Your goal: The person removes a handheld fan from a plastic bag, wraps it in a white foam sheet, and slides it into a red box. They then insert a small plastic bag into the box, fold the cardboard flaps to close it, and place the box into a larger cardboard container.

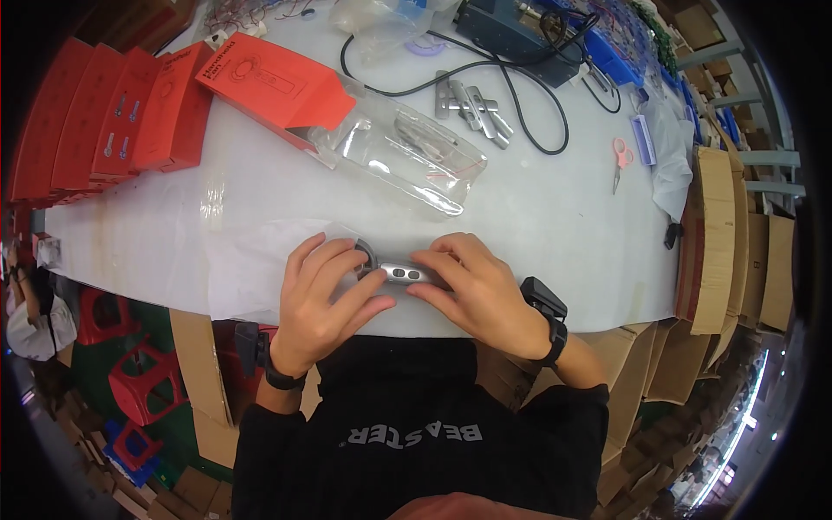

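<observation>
A silver-grey handheld fan (401, 273) lies level between my hands near the table's front edge, its buttoned handle facing up. My left hand (325, 282) is closed round the dark round head at the fan's left end, fingers covering much of it. My right hand (472, 282) grips the right end of the handle between thumb and fingers, hiding that end. A thin white sheet (247, 264) spreads beside and under my left hand. Beyond the hands lies a red box (277, 82) with its flap open, and a clear plastic tray (407, 160) sticks out of it.
Red boxes (121, 117) stand in a row at the far left. Several silver handle-shaped parts (472, 108) lie beyond the tray, by a black cable (563, 130) running from a dark device (511, 39). Pink scissors (621, 156) rest at right. Cardboard boxes (711, 234) line the right edge.
</observation>
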### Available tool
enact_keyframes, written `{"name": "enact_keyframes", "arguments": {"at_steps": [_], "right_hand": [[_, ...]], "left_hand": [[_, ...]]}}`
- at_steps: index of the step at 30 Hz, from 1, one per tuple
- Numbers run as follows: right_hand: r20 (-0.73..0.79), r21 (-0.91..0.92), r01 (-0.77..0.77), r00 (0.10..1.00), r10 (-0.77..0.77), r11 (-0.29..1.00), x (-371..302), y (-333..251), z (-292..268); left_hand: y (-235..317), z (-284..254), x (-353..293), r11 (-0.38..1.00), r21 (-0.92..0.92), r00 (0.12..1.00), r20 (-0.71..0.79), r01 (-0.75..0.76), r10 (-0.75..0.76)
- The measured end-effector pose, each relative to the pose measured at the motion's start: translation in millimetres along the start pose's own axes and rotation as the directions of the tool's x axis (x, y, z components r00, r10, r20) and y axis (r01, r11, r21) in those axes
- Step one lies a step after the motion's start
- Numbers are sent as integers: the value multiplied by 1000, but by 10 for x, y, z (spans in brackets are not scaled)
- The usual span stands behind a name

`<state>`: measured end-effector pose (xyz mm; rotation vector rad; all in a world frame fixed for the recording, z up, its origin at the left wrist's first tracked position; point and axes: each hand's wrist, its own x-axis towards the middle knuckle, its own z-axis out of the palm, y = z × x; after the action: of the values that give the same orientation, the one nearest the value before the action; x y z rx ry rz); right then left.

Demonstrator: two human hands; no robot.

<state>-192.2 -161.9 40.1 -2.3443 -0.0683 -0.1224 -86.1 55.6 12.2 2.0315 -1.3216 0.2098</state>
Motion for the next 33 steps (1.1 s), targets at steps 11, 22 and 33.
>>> {"name": "enact_keyframes", "arguments": {"at_steps": [11,22,33], "right_hand": [[-143,33,-70,987,74,997,-301,117,43],[-221,82,-87,970,103,993,-341,108,159],[-300,-184,10,952,-66,983,-304,60,65]], "left_hand": [[46,-72,215,999,26,992,124,29,-32],[99,-70,230,923,-177,919,268,341,-288],[27,-106,266,808,-396,896,276,436,-348]]}}
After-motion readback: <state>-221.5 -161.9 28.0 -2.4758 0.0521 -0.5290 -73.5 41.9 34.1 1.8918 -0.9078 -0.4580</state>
